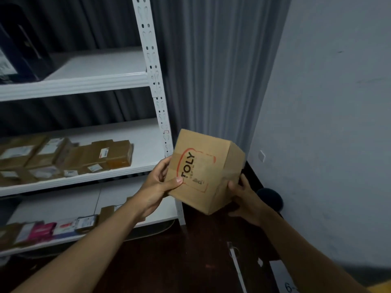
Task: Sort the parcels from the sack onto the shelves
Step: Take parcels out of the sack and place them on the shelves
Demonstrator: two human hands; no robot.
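The tilted cardboard box [204,171] sat at five o'clock, off the shelving's [157,85] end; left hand [157,182] and right hand [245,197] gripped opposite sides, seemingly to read its print before shelving

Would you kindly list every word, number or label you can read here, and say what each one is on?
"TOLY": black letters inside a red outline on the brown box held by the left hand and right hand; the smaller print below it is blurred.
"6-": on a white label on the floor, cut off.
Labels on the shelf parcels: too blurred to read.
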